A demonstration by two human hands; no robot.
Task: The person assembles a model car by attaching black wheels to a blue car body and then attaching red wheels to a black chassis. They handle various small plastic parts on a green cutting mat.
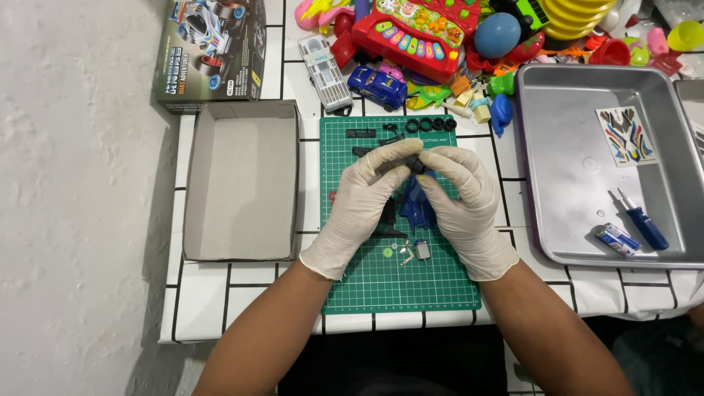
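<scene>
- White plaster wall (81,183) runs down the left; beside it a tiled table (242,293) carries an empty cardboard box tray (242,183) and, further back, a printed toy-car box (209,51).
- On the green cutting mat (381,282), the gloved left hand (363,202) pinches a small black wheel (416,164) between thumb and fingertips.
- The gloved right hand (462,202) grips the same wheel from the other side, with a blue car body piece (418,205) hanging below the fingers.
- The wheel's axis seems to lie roughly left to right, between the two hands; its exact facing is hidden.
- Judgement: press evenly, keep both grips close, and work above the mat so loose screws (402,253) stay put.
- A metal tray (557,147) on the right holds a blue screwdriver (645,220).
</scene>
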